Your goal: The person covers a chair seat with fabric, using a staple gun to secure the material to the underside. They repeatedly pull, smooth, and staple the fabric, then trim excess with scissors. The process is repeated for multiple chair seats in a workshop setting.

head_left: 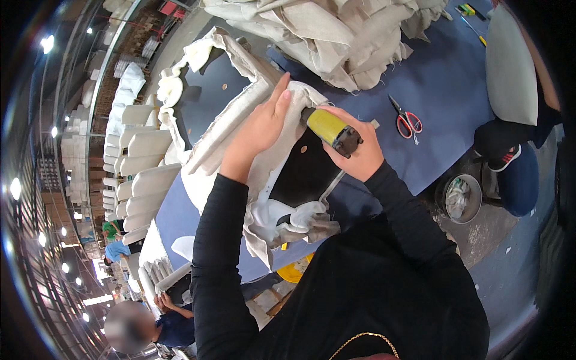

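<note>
My right hand is wrapped round a yellow-and-black tool that looks like a staple gun. Its nose is down at the beige fabric edge of an upholstered seat piece. My left hand lies with its fingers stretched out along the fabric, just left of the tool. White padding shows under loose fabric at the near end. Black backing with round holes is partly covered by the turned-over fabric. The fingertips of my right hand are partly hidden by the tool.
A heap of beige fabric lies on the blue table at the far side. Red-handled scissors rest to the right. A metal bucket stands on the floor at right. Cushions line the left; another person is at lower left.
</note>
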A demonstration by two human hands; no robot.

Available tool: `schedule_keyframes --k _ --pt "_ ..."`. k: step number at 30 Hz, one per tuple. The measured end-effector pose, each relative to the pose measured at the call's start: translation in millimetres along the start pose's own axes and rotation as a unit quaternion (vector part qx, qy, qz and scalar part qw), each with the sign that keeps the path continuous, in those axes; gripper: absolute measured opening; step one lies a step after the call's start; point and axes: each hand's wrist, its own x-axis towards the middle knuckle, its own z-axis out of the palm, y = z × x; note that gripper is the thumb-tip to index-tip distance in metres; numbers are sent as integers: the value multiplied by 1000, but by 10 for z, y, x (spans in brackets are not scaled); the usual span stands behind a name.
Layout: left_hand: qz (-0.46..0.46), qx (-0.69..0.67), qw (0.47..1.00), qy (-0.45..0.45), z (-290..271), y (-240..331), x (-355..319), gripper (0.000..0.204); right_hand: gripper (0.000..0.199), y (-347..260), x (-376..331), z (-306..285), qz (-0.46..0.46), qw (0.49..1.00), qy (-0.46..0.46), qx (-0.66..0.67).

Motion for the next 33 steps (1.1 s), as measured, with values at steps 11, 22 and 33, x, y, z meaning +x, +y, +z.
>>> schedule_keyframes --k 11,22,33 --pt "82 166 982 35 123 305 -191 78 55 -181 -36 -137 8 999 29 25" --pt "88 185 978 37 132 317 -237 90 59 -143 0 -67 -22 999 26 -12" --pt "80 178 980 34 136 359 -271 95 60 -144 -58 -80 -27 999 29 -3"
